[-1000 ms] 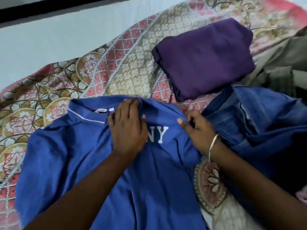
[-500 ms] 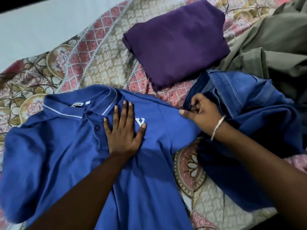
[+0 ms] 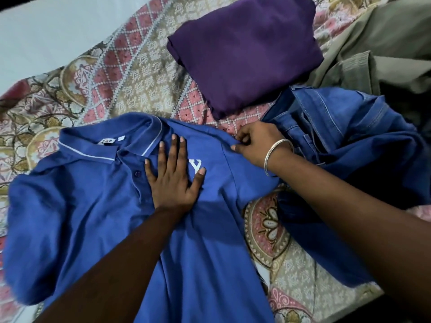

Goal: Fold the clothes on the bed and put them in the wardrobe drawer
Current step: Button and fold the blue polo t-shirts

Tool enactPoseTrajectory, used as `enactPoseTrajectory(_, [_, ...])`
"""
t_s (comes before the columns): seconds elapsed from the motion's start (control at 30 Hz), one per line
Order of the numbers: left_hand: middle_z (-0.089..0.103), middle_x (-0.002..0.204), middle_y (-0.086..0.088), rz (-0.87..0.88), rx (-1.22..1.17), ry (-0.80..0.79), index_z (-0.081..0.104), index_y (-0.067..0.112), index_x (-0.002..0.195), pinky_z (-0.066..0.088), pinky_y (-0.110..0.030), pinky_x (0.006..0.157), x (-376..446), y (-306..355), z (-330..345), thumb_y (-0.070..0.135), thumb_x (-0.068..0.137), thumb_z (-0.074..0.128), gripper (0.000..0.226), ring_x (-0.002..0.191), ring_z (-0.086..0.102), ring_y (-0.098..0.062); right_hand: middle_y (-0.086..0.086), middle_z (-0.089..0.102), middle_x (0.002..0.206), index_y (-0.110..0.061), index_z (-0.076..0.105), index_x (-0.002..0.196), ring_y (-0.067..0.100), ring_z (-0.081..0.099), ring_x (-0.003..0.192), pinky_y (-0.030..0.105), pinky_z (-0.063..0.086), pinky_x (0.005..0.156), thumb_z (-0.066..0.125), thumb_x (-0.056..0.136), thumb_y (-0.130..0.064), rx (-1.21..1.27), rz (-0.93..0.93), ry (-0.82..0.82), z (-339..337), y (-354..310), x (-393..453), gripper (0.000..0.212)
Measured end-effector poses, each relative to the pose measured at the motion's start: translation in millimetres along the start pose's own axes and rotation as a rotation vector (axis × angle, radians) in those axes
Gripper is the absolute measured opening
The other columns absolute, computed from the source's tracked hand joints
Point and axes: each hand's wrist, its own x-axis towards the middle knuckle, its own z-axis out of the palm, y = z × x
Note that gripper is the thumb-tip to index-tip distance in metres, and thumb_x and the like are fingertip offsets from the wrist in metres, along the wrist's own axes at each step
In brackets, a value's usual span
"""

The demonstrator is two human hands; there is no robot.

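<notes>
A blue polo shirt (image 3: 93,206) with a white-trimmed collar lies face up on the patterned bedspread (image 3: 130,78). My left hand (image 3: 173,176) presses flat on its chest, fingers spread, covering part of the white lettering. My right hand (image 3: 256,143), with a silver bangle on the wrist, pinches the shirt's fabric at the right shoulder seam. A folded purple garment (image 3: 247,50) rests behind the shirt. Blue jeans (image 3: 345,141) lie crumpled to the right, partly under my right arm.
An olive-green garment (image 3: 382,43) is heaped at the far right behind the jeans. A pale wall or floor (image 3: 46,36) runs along the bed's far left edge. The wardrobe drawer is not in view.
My left hand has gone from gripping the collar area to lying flat on the chest. My right hand has shifted to the shoulder seam, and the shirt now lies more spread out.
</notes>
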Motion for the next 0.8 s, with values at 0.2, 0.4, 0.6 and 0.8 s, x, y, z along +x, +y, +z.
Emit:
enactPoseTrajectory(0.2, [0.005,0.165,0.012,0.073,-0.100,0.008,0.009,0.028,0.158,-0.004,-0.058,0.119,-1.8,-3.0,-7.2,0.071,0.089,0.026,0.083,0.152,-0.006,-0.014,-0.004,0.054,0.066,-0.022,0.049,0.076,0.015,0.047,0.065,0.030,0.041,0.069,0.060,0.095,-0.022,0.310,0.002,0.052,-8.7,7.4,5.8,0.022])
enactPoseTrajectory(0.4, [0.031,0.159,0.006,0.166,-0.239,0.114,0.037,0.023,0.150,0.002,-0.057,0.119,-9.8,12.7,-25.5,0.058,0.091,0.040,0.070,0.151,0.014,-0.017,0.006,0.066,0.070,-0.021,0.061,0.069,0.017,0.057,0.069,0.036,0.051,0.078,0.074,0.086,-0.024,0.227,0.023,-0.115,-31.9,21.4,15.0,0.022])
enactPoseTrajectory(0.6, [0.027,0.161,0.008,0.334,-0.079,-0.031,0.033,0.034,0.152,0.006,-0.063,0.114,7.8,30.6,-25.1,0.070,0.080,0.042,0.080,0.152,0.012,-0.020,0.024,0.068,0.096,0.005,0.063,0.096,0.029,0.063,0.089,0.041,0.048,0.088,0.050,0.102,-0.026,0.331,0.018,-0.133,-34.2,30.4,2.3,0.033])
enactPoseTrajectory(0.8, [-0.007,0.166,0.007,0.448,0.120,-0.159,0.003,0.041,0.156,0.005,-0.069,0.111,-10.7,17.2,-18.6,0.086,0.075,0.040,0.100,0.152,-0.011,-0.025,-0.005,0.054,0.060,-0.019,0.055,0.071,0.013,0.047,0.058,0.026,0.040,0.057,0.080,0.077,-0.035,0.166,0.029,0.080,-42.3,47.0,8.6,0.031])
